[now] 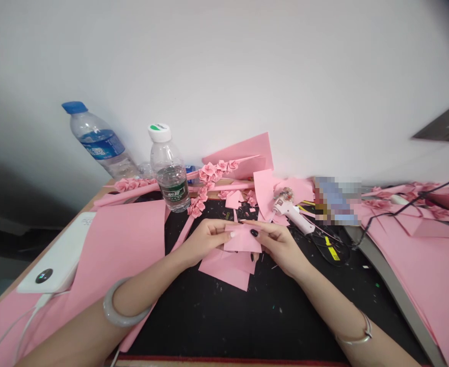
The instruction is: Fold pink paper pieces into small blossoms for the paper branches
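Note:
A small pink paper piece (242, 239) is held up between both hands over the black mat (224, 326). My left hand (205, 239) pinches its left side, the thumb lying on the front face. On the right side, my right hand (280, 244) grips the same piece between thumb and fingers. Beneath it, loose pink paper squares (230, 272) lie on the mat, partly covered by the held piece and the fingers. Just behind the hands are small pink scraps (234, 199) and folded paper flowers (197, 205).
Two water bottles (172, 183) (102, 145) stand at the back left. A white power bank (58, 255) rests on the left beside large pink sheets (125, 239). A glue gun (295, 215) and black cable (335, 255) lie right of centre. More pink sheets (430, 265) cover the right side.

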`<state>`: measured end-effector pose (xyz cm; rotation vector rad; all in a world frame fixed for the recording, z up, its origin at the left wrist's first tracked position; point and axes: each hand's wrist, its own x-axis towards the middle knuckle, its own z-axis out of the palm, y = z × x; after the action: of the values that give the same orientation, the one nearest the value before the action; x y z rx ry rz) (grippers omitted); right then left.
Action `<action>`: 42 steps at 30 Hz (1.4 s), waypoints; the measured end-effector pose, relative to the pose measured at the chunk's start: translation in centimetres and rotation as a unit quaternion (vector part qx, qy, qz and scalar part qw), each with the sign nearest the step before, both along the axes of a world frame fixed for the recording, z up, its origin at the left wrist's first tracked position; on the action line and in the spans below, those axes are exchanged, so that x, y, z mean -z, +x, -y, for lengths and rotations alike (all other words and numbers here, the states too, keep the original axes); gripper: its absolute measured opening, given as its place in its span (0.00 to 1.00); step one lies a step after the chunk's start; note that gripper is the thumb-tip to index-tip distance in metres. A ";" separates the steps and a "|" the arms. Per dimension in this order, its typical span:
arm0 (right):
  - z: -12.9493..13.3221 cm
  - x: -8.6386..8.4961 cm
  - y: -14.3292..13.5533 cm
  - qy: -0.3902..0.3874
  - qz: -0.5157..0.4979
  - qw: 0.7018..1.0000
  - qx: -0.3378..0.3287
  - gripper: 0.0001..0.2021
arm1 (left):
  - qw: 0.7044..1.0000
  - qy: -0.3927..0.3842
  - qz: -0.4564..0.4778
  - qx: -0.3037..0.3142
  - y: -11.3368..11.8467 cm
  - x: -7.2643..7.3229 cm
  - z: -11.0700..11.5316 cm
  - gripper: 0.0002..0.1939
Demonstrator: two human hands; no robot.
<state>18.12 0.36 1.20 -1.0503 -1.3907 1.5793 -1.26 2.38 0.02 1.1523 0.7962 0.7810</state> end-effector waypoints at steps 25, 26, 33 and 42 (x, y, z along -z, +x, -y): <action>-0.3 0.5 -0.3 -0.029 0.043 0.998 0.048 0.13 | 0.999 -0.011 -0.051 -0.006 0.5 -0.4 0.1 0.11; -0.3 0.5 -0.3 -0.035 0.042 0.997 0.049 0.13 | 0.998 -0.010 -0.057 -0.009 0.5 -0.4 0.1 0.11; -0.3 0.8 -0.3 -0.013 0.063 0.996 0.054 0.12 | 0.997 -0.011 -0.065 -0.026 0.5 -0.2 0.1 0.12; -0.3 0.8 -0.4 0.016 0.068 0.996 0.062 0.11 | 0.998 -0.001 -0.052 -0.026 0.5 0.0 0.1 0.12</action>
<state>17.76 0.64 0.40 -1.2201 -1.4076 1.4124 -0.81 2.31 0.03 1.1811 0.9160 0.7677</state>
